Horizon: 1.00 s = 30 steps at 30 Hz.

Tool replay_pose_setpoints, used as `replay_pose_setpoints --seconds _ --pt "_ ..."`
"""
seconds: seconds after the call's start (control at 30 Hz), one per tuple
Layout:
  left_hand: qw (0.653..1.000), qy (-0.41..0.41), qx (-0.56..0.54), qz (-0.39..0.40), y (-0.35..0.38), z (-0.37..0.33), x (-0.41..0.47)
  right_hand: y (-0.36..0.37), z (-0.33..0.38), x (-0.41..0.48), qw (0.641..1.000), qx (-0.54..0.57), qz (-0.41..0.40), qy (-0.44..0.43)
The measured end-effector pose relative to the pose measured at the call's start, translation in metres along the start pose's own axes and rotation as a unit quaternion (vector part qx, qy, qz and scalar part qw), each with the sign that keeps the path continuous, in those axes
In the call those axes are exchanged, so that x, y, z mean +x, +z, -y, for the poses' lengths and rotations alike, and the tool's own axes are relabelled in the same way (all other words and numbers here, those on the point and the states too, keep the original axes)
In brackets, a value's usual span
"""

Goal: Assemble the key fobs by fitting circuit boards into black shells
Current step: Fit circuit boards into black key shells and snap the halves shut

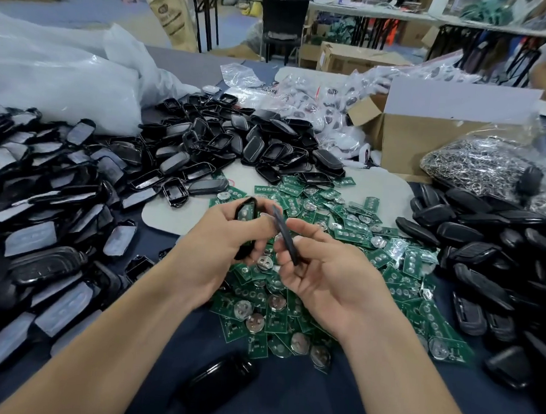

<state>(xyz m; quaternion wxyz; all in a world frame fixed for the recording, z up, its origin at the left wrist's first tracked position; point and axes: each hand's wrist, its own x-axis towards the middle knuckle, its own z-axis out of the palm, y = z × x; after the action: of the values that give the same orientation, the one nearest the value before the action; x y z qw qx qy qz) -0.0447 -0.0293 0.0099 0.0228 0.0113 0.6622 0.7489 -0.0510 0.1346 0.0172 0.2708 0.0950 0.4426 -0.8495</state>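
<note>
Left hand point(227, 239) grips one shell point(246, 209) — right hand point(323, 270), one cover point(285, 236).

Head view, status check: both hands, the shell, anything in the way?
Left grip holds black shell, green board showing inside. Right grip pinches dark cover piece, edge-on, beside the shell. No obstruction seen; board pile below.

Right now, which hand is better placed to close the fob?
Right, probably. The right hand already pinches the flat dark cover beside the black shell, which the left hand grips with a green board seated inside.
</note>
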Motion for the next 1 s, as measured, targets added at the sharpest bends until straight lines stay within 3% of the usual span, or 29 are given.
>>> replay_pose_setpoints --seconds 0.17,0.37,0.53,0.7,0.83,0.9,1.0 --pt "1.0 0.008 0.005 0.006 -0.003 -0.003 -0.001 0.0 0.0 -0.004 0.999 -0.016 0.048 0.013" --pt "0.998 -0.001 -0.005 -0.06 -0.003 -0.008 -0.002 -0.004 0.002 -0.004 0.987 -0.094 -0.05 -0.125" --pt "0.994 -0.033 -0.019 -0.099 0.001 -0.005 -0.002 -0.001 -0.004 -0.006 0.916 -0.333 -0.062 -0.214" --pt "0.995 -0.031 0.007 -0.094 0.001 -0.001 -0.002 -0.003 -0.005 -0.002 0.906 -0.324 -0.123 -0.241" --pt "0.985 0.032 0.108 -0.129 -0.002 -0.003 -0.002 -0.005 0.0 -0.005 0.92 -0.296 -0.133 -0.22" --pt "0.957 0.117 0.213 -0.161 -0.005 -0.005 -0.006 -0.006 0.001 -0.005 0.931 -0.271 -0.139 -0.203" --pt "0.893 0.225 0.37 -0.124 -0.005 -0.007 -0.015 -0.008 0.005 -0.003 0.961 -0.196 -0.123 -0.152"
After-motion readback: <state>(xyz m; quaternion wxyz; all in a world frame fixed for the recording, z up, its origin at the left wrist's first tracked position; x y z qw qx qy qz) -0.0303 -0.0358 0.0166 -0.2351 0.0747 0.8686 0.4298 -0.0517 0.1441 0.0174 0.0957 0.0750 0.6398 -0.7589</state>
